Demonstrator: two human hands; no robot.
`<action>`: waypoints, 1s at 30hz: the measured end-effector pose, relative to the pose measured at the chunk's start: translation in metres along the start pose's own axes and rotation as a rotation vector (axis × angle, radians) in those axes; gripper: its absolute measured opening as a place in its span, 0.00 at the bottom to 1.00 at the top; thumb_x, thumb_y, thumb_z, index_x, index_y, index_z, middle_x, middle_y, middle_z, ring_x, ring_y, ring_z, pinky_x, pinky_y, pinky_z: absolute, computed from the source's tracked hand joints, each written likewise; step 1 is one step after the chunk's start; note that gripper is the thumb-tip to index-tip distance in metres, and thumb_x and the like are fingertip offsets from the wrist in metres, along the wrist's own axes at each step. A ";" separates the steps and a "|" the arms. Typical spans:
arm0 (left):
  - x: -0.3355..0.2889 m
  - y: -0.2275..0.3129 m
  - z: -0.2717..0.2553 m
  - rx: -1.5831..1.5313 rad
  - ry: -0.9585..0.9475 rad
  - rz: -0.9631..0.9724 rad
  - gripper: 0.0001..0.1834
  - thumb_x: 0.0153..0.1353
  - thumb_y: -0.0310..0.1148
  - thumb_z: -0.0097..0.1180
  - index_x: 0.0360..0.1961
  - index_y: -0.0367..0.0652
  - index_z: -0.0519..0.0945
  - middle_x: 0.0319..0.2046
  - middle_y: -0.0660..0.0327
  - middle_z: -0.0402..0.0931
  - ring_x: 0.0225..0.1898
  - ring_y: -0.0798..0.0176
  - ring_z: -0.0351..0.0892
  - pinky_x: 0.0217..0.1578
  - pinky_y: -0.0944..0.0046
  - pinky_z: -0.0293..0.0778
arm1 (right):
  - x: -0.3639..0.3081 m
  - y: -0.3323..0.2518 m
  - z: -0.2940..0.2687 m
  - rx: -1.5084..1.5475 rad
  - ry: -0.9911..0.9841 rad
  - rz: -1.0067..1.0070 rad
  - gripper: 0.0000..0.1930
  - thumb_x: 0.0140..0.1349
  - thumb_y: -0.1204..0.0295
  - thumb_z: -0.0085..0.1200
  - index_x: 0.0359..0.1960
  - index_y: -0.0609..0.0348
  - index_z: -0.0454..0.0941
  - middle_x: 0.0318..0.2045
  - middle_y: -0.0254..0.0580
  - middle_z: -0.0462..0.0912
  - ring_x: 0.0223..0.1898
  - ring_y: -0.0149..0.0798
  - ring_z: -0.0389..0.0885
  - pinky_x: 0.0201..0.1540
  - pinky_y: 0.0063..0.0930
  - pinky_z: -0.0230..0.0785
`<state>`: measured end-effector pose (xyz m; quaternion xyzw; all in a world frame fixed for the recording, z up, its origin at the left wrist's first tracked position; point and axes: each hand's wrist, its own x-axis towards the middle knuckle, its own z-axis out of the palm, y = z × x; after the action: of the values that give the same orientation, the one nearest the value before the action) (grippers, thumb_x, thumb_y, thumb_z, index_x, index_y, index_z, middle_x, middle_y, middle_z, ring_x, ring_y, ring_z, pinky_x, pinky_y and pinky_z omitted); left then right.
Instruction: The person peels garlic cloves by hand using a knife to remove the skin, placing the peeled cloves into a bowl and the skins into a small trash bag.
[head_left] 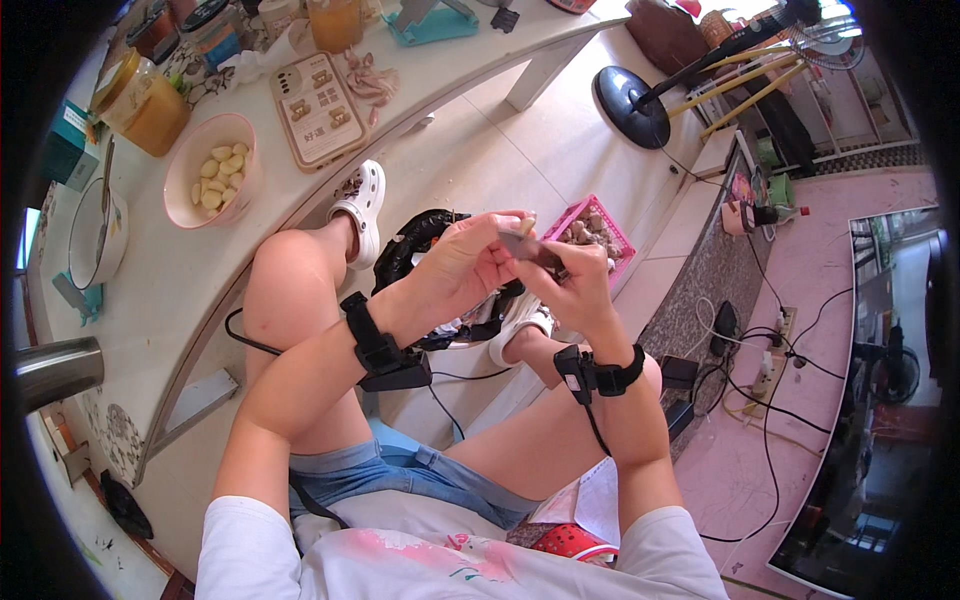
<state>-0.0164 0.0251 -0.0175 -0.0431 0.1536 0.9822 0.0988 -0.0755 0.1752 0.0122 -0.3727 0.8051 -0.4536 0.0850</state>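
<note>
My left hand (465, 262) pinches a pale garlic clove (528, 224) between its fingertips, out in front of me above my knees. Against the clove my right hand (580, 283) holds a small knife (521, 244), its blade pointing left and touching or nearly touching it. Fingers hide part of both. Below the hands stands a bin lined with a black bag (400, 246), partly covered by my left forearm. Just beyond my right hand, a pink basket (626, 248) holds garlic bulbs (592, 230). Peeled cloves (222, 176) lie in a pink-rimmed bowl (178, 178) on the table to the left.
The white curved table (230, 275) carries a phone (320, 112), jars (145, 105), a white bowl (98, 245) and a teal stand (435, 25). A fan base (632, 107) stands ahead. Cables and a power strip (772, 375) lie at right, beside a large screen (870, 400).
</note>
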 end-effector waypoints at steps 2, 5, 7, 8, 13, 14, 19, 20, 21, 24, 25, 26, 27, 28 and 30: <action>0.002 0.003 0.001 0.026 0.038 -0.025 0.10 0.58 0.31 0.50 0.37 0.36 0.72 0.27 0.65 0.71 0.29 0.73 0.74 0.37 0.73 0.72 | -0.001 -0.001 -0.001 0.010 -0.064 -0.124 0.10 0.47 0.72 0.59 0.19 0.66 0.74 0.08 0.37 0.62 0.12 0.22 0.59 0.14 0.20 0.55; 0.003 0.007 -0.005 0.075 0.045 0.052 0.10 0.57 0.27 0.48 0.39 0.36 0.73 0.30 0.63 0.73 0.29 0.73 0.74 0.35 0.73 0.73 | -0.002 -0.008 -0.001 0.022 -0.020 -0.036 0.09 0.48 0.72 0.59 0.20 0.66 0.74 0.09 0.37 0.64 0.12 0.23 0.60 0.15 0.20 0.56; 0.001 0.006 -0.004 0.153 0.057 0.093 0.10 0.56 0.27 0.49 0.40 0.35 0.74 0.31 0.61 0.75 0.30 0.72 0.75 0.34 0.72 0.73 | 0.000 -0.004 -0.005 0.016 0.012 -0.033 0.08 0.48 0.72 0.58 0.22 0.66 0.74 0.09 0.37 0.65 0.13 0.22 0.61 0.15 0.20 0.56; 0.001 0.006 -0.003 0.154 0.055 0.088 0.10 0.56 0.27 0.49 0.40 0.35 0.74 0.31 0.61 0.75 0.30 0.72 0.75 0.34 0.72 0.73 | 0.002 -0.001 -0.008 0.010 0.041 -0.032 0.08 0.49 0.72 0.58 0.23 0.66 0.75 0.10 0.37 0.65 0.14 0.22 0.61 0.16 0.20 0.57; 0.000 0.003 -0.002 0.279 0.029 0.078 0.09 0.57 0.26 0.49 0.38 0.34 0.76 0.30 0.58 0.77 0.28 0.70 0.76 0.34 0.71 0.74 | 0.004 0.011 -0.012 0.063 0.089 -0.005 0.10 0.50 0.70 0.59 0.24 0.65 0.75 0.10 0.37 0.66 0.14 0.23 0.61 0.17 0.20 0.57; 0.001 0.002 -0.002 0.279 0.028 0.074 0.09 0.57 0.26 0.49 0.38 0.34 0.76 0.30 0.58 0.77 0.28 0.70 0.76 0.34 0.71 0.74 | 0.003 0.012 -0.013 0.062 0.091 -0.002 0.10 0.50 0.70 0.59 0.24 0.65 0.75 0.10 0.37 0.66 0.14 0.23 0.61 0.17 0.20 0.57; 0.000 0.003 -0.001 0.394 0.033 0.065 0.10 0.58 0.24 0.50 0.40 0.32 0.76 0.32 0.56 0.78 0.29 0.67 0.78 0.35 0.69 0.76 | 0.004 0.010 -0.011 0.028 0.121 -0.026 0.10 0.50 0.70 0.58 0.23 0.65 0.74 0.11 0.40 0.68 0.14 0.24 0.62 0.17 0.21 0.58; 0.000 0.003 0.001 0.393 0.033 0.064 0.10 0.58 0.24 0.50 0.40 0.32 0.76 0.32 0.56 0.78 0.29 0.67 0.78 0.35 0.69 0.76 | 0.004 0.009 -0.013 0.027 0.122 -0.024 0.10 0.50 0.70 0.58 0.23 0.65 0.74 0.11 0.40 0.68 0.14 0.24 0.62 0.17 0.21 0.58; 0.000 0.003 0.003 0.443 0.045 0.061 0.11 0.58 0.24 0.51 0.41 0.32 0.76 0.32 0.55 0.78 0.30 0.66 0.78 0.35 0.68 0.76 | 0.004 0.007 -0.015 -0.005 0.120 -0.019 0.10 0.51 0.70 0.59 0.23 0.65 0.74 0.11 0.40 0.69 0.14 0.24 0.62 0.17 0.21 0.58; 0.000 0.004 0.004 0.497 0.059 0.051 0.11 0.58 0.24 0.51 0.42 0.32 0.76 0.32 0.54 0.78 0.30 0.65 0.78 0.35 0.67 0.76 | 0.004 0.005 -0.015 -0.030 0.119 -0.019 0.10 0.51 0.70 0.59 0.23 0.66 0.74 0.11 0.41 0.70 0.14 0.24 0.64 0.18 0.20 0.59; 0.000 0.004 0.004 0.502 0.060 0.045 0.11 0.58 0.24 0.51 0.42 0.31 0.76 0.32 0.53 0.78 0.30 0.65 0.78 0.36 0.67 0.76 | 0.004 0.005 -0.015 -0.022 0.120 -0.025 0.10 0.51 0.70 0.59 0.23 0.66 0.74 0.11 0.41 0.70 0.14 0.24 0.65 0.18 0.20 0.60; -0.001 0.005 0.005 0.501 0.061 0.045 0.11 0.58 0.24 0.51 0.42 0.31 0.76 0.32 0.53 0.78 0.30 0.65 0.78 0.36 0.67 0.76 | 0.004 0.006 -0.015 -0.022 0.120 -0.025 0.10 0.51 0.70 0.59 0.23 0.66 0.74 0.11 0.41 0.70 0.14 0.24 0.65 0.18 0.20 0.60; -0.001 0.006 0.007 0.500 0.063 0.035 0.11 0.58 0.24 0.51 0.42 0.31 0.76 0.32 0.53 0.78 0.30 0.65 0.78 0.35 0.67 0.76 | 0.004 0.007 -0.015 -0.025 0.124 -0.033 0.10 0.51 0.70 0.59 0.23 0.66 0.74 0.11 0.41 0.71 0.14 0.24 0.65 0.18 0.20 0.60; -0.001 0.007 0.008 0.498 0.066 0.024 0.11 0.58 0.24 0.51 0.41 0.31 0.76 0.31 0.53 0.78 0.30 0.65 0.78 0.35 0.68 0.76 | 0.004 0.008 -0.015 -0.028 0.128 -0.041 0.10 0.51 0.70 0.59 0.23 0.66 0.74 0.11 0.41 0.71 0.14 0.24 0.65 0.18 0.20 0.60; -0.001 0.007 0.007 0.489 0.060 0.026 0.11 0.58 0.24 0.51 0.41 0.31 0.76 0.31 0.53 0.78 0.30 0.65 0.78 0.35 0.68 0.76 | 0.004 0.007 -0.014 -0.017 0.133 -0.046 0.10 0.51 0.70 0.59 0.23 0.66 0.74 0.11 0.41 0.71 0.14 0.24 0.65 0.18 0.20 0.60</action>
<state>-0.0167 0.0207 -0.0091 -0.0453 0.3900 0.9154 0.0888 -0.0884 0.1841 0.0150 -0.3606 0.8040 -0.4724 0.0179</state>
